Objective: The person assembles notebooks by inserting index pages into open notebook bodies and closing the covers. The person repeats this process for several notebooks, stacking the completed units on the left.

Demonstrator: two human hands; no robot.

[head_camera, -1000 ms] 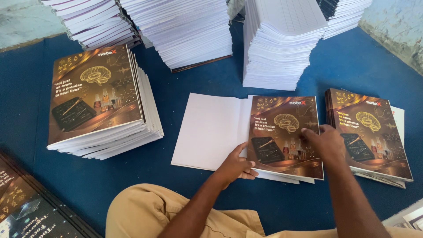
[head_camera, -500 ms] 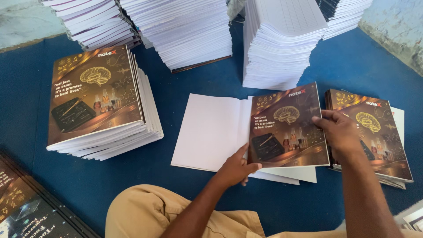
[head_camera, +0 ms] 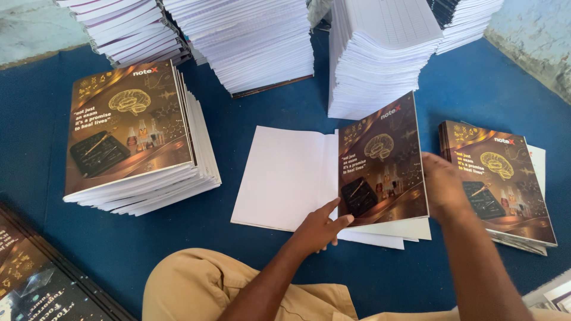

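I count two stacks of brown-covered notebooks, left stack [head_camera: 134,139] and right stack [head_camera: 502,184]. Between my hands, one brown cover [head_camera: 380,160] lies tilted: right hand [head_camera: 443,187] grips its edge, left hand [head_camera: 318,226] presses open on the white sheets [head_camera: 285,175].

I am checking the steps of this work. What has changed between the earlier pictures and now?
The right hand has lifted the brown cover from flat on the open white sheets and tilted it upward, gripping its right edge. The left hand has kept pressing near the lower left corner. The stacks, including the left stack, have not moved.

Both hands worked at the brown cover [head_camera: 383,160].
The left hand [head_camera: 318,226] pressed flat at its lower left corner; the right hand [head_camera: 443,187] gripped its right edge.
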